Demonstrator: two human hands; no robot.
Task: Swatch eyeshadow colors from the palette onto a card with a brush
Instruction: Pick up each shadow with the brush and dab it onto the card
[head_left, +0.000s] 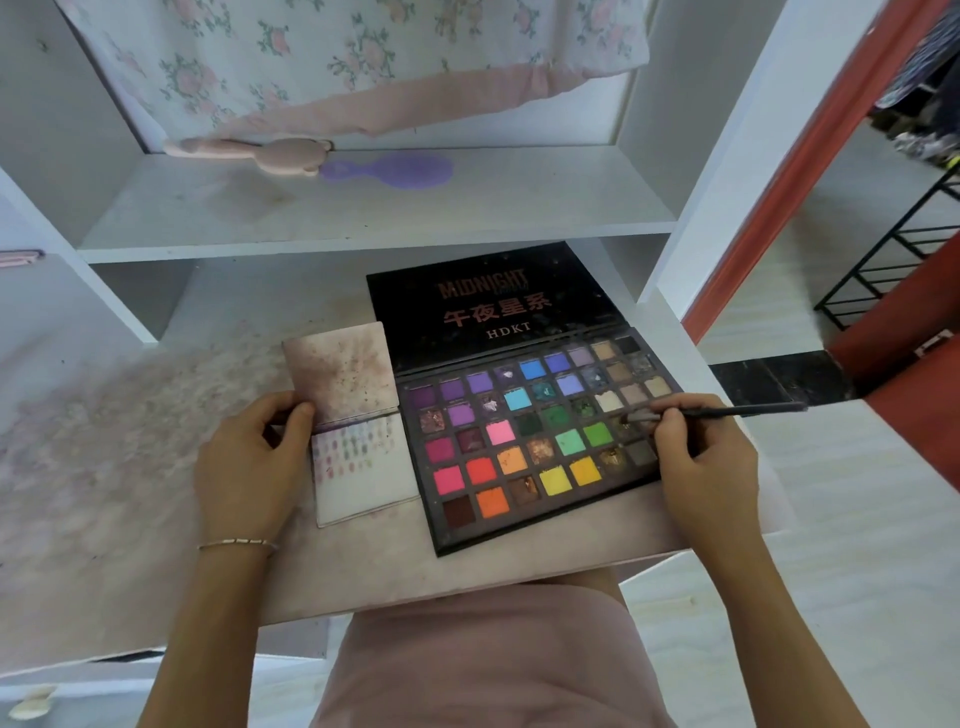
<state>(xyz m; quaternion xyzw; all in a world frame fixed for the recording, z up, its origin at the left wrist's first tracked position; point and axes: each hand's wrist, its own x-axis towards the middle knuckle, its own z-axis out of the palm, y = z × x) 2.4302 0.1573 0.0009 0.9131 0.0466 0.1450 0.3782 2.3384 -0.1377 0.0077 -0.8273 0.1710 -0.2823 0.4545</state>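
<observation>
— Where's the brush?
— The right hand (696, 447) pinches the thin black brush (727, 412), bristles on a dark pan at the right of the open eyeshadow palette (524, 436).
— And the card?
— The card (358, 457) lies just left of the palette on the desk (156, 467); the left hand (254, 462) grips its left edge.

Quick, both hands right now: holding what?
Left hand: pinches the card at its left edge.
Right hand: holds the brush, bristles over the palette.
</observation>
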